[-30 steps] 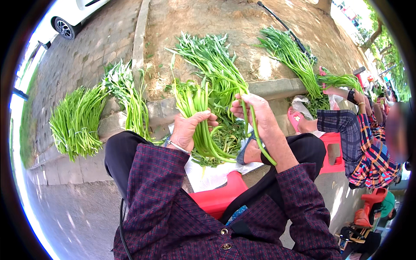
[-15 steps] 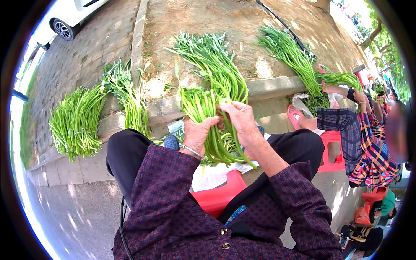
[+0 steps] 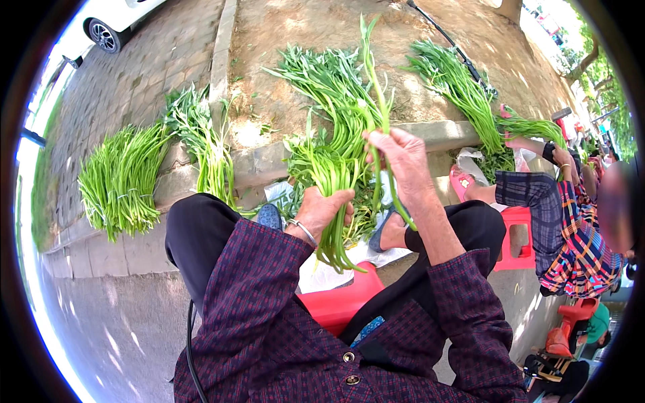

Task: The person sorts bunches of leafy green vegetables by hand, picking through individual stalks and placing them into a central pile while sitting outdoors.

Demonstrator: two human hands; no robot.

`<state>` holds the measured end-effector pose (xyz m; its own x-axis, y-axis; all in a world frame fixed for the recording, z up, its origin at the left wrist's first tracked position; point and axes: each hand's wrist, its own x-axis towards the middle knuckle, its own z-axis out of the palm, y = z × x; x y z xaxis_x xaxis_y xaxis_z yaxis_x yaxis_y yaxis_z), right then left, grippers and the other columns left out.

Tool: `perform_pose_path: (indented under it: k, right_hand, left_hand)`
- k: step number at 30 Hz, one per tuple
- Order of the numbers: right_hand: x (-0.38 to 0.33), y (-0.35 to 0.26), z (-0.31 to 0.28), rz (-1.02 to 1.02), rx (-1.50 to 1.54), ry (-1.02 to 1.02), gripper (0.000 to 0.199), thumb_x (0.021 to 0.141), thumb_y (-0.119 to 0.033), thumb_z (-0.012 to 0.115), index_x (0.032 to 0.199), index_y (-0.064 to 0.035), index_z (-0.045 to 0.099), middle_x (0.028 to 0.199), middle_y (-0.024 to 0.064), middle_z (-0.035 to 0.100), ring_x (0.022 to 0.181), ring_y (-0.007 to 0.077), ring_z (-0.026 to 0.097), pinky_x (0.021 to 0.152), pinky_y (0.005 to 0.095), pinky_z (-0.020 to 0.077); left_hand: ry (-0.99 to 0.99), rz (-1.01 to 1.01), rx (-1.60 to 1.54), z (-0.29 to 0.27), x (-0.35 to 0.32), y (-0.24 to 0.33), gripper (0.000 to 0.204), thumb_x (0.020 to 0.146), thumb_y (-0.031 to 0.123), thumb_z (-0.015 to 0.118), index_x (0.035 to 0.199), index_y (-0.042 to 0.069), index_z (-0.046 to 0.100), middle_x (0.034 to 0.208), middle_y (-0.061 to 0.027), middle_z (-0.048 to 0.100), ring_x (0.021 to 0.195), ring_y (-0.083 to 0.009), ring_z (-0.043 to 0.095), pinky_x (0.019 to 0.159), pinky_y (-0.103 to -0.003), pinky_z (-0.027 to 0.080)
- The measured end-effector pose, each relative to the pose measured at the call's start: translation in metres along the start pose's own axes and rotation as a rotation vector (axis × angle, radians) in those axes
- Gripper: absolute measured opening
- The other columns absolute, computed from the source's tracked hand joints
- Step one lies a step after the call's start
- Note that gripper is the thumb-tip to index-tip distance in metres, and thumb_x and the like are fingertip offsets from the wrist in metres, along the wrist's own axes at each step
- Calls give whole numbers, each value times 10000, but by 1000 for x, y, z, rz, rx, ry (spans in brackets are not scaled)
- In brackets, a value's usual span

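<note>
Bundle of green stems [image 3: 330,173], held at the centre of the scene, just on the near side of the kerb [image 3: 440,134]. Your left hand [image 3: 327,211], a silver bangle [image 3: 304,232] at its wrist, is closed around the bundle; the stems fan out beyond your fist, and their lower ends hang toward the near side. Your right hand [image 3: 403,158], to the right and slightly farther off, grips a few long stems [image 3: 381,101] between thumb and fingers; their leafy tips point to the far side, their bare ends slant down to the near right.

Just beyond the bundle, a pile of leafy greens [image 3: 319,80] lies across the kerb and the soil. Below your hands, a white sheet [image 3: 319,277] is spread between your blue shoes [image 3: 270,216], with a red stool [image 3: 339,303] at its near side. To the left stands a tied sheaf of stems [image 3: 124,185], with a looser leafy bunch [image 3: 205,144] just to its right. On the far right, another bunch of greens [image 3: 463,91] lies near a black pole [image 3: 443,33]. To the right sits a co-worker in checked clothing [image 3: 583,252], one pink slipper [image 3: 460,183] showing.
</note>
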<state>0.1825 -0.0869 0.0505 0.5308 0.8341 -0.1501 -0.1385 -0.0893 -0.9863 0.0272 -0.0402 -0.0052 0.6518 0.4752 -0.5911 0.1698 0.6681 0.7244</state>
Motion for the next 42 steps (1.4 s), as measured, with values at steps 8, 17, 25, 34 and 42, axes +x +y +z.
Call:
perform_pose_path:
  k: [8,17,25,34,42]
  right_hand:
    - [-17,25,20,301,106,-88,166,836,-152,616,786,5,628,661,65,627,505,110,574,435,239,473]
    - [-16,29,16,235,-190,-158,248,863,-181,578,761,43,603,643,93,609,469,126,566,399,261,461]
    - [-26,15,11,226,-65,-202,257,877,-233,558,782,-8,637,652,38,613,434,54,499,377,184,355]
    - [-45,17,1,217,-453,-335,205,770,-177,625,661,-8,665,531,-25,538,495,39,424,461,240,347]
    - [-50,20,-2,245,-540,-594,179,738,-115,673,851,23,663,733,8,632,674,69,546,630,248,453]
  left_hand:
    - [-91,69,-192,-2,3,5,484,920,477,446,1010,22,580,864,-53,631,718,-143,620,593,-259,499]
    - [-180,111,-233,-4,9,2,389,892,429,539,969,51,592,736,-27,595,602,-121,576,507,-239,458]
    - [-268,137,-287,-17,5,8,258,842,227,638,1013,36,611,795,-42,623,662,-155,602,626,-284,506]
    - [-150,83,-426,-45,14,8,221,868,155,587,1040,21,548,794,-61,602,719,-173,600,677,-316,512]
    - [-138,94,-474,-46,12,8,212,875,153,577,1029,14,532,786,-66,597,704,-186,595,672,-324,510]
